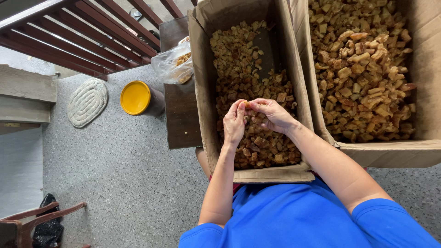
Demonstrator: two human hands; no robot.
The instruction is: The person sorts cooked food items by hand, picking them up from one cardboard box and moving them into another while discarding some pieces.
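Nearest the camera: blue shirt (294,216), both forearms reaching forward over the near edge of the left cardboard box (202,92)

Left hand (234,123) and right hand (273,115) meet above the middle of that box, fingertips touching. Both pinched shut on one small brown chunk (248,104), held between thumbs and forefingers just above the pile. Only a sliver of the chunk shows, rest hidden by fingers

Left box is tall and narrow, about half full of small brown-amber chunks (257,147); near end deeper, bare box floor showing toward the far right inner wall. Box sits partly on the person's lap, partly on the dark wooden table (181,115)

Right: second, wider cardboard box (390,154), touching the first along their shared wall. Filled with larger, paler tan pieces (363,69), piled higher

Left of the boxes on the table's far end: clear plastic bag (172,64) with a few similar pieces inside, leaning against the left box

On the speckled grey floor (119,183) just beside the table: container with round yellow lid (135,98). Further left, an oval woven mat (87,102) near a step

Bottom left corner: part of a wooden chair (27,220) with something black on it, can't tell what

Far end, top left: dark red slatted wooden railing (92,32)
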